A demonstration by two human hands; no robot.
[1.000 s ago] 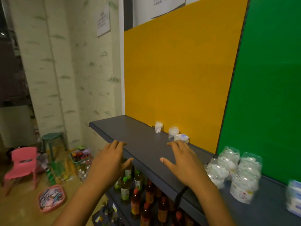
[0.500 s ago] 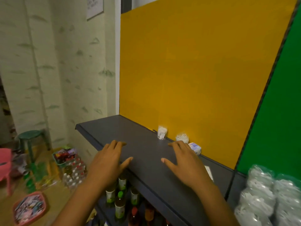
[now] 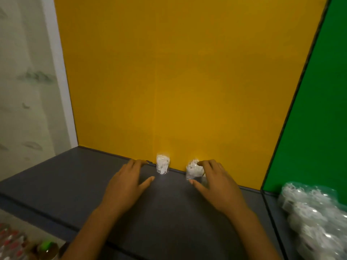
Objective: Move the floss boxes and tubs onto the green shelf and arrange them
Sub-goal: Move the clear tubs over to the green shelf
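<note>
Two small clear floss tubs stand on the grey shelf against the yellow back panel: the left tub and the right tub. My left hand hovers open just left of the left tub, apart from it. My right hand reaches with spread fingers over the right side of the right tub, fingertips at its top; it hides whatever lies behind it. Several clear floss tubs are grouped on the shelf part in front of the green panel at right.
Yellow panel backs the shelf section under my hands. A dark divider line separates it from the green section. Bottles show on a lower level at bottom left. A patterned wall stands at left.
Both hands moved forward across the shelf to the two tubs at the back. The view swung toward the yellow panel, and the small box near the right tub is now hidden.
</note>
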